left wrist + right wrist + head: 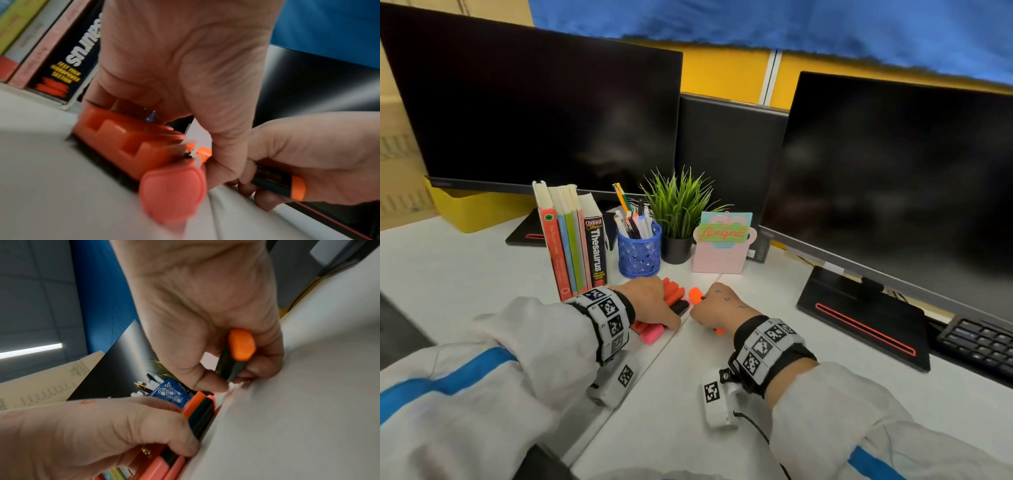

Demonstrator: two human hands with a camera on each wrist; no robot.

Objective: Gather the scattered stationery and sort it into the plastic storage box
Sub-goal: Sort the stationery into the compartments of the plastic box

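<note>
Gathering looks barely begun: the left hand [654, 301] clamps a bundle of orange and pink highlighters [131, 146], the right hand [717, 305] grips one black-bodied orange highlighter [236, 353]; no plastic storage box shows.

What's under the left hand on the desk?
Under the left hand lies a bunch of highlighters, orange and pink, gathered side by side on the desk; the fingers curl round them. How many there are cannot be counted, since the hand covers their middles.
</note>
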